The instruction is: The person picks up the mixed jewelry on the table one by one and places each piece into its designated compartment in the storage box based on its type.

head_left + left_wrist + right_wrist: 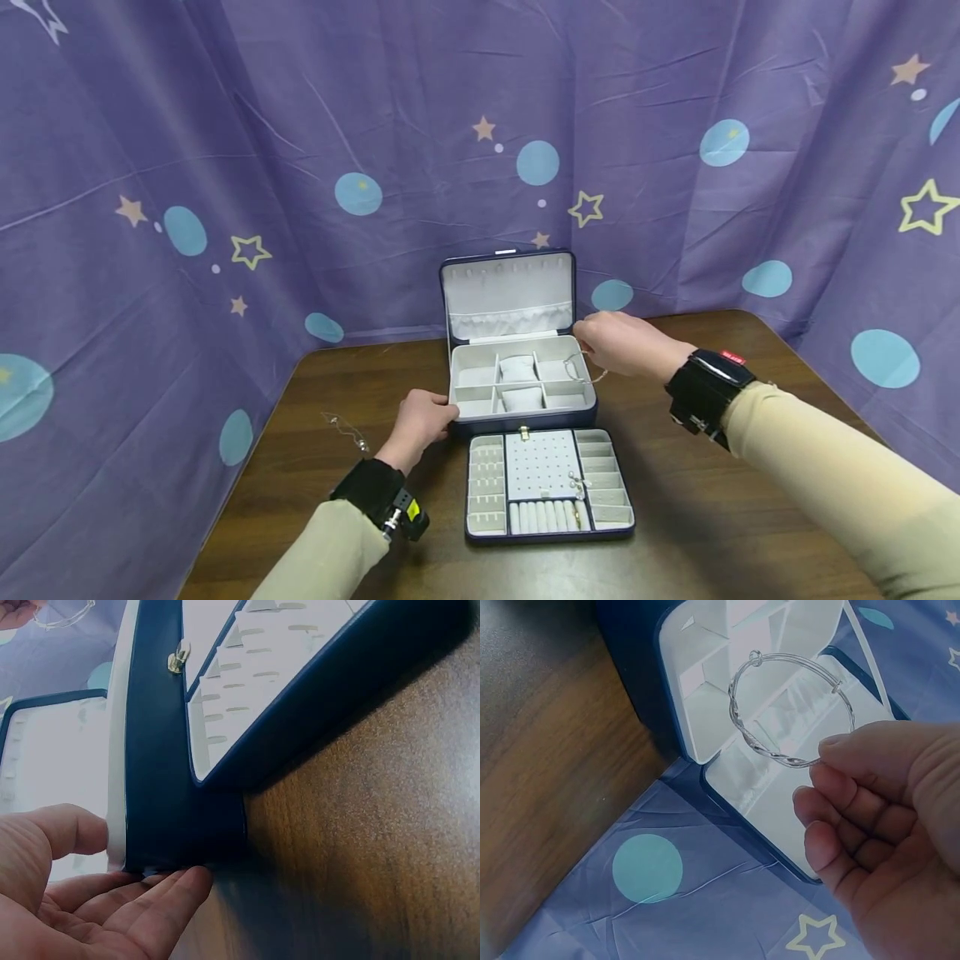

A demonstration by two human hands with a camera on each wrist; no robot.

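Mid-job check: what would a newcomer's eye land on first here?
First, probably, the twisted bangle, pinched in the right hand at the right side of the open jewelry box. The left hand holds that box's front left corner, and a divided tray lies just in front. Behind everything hangs a purple curtain with stars and blue spots.

The head view looks forward and down, sharing the jewellery box with two nearer wrist views.

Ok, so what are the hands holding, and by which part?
The right hand pinches a silver bangle by its band; the left hand grips the jewelry box by its near left corner.
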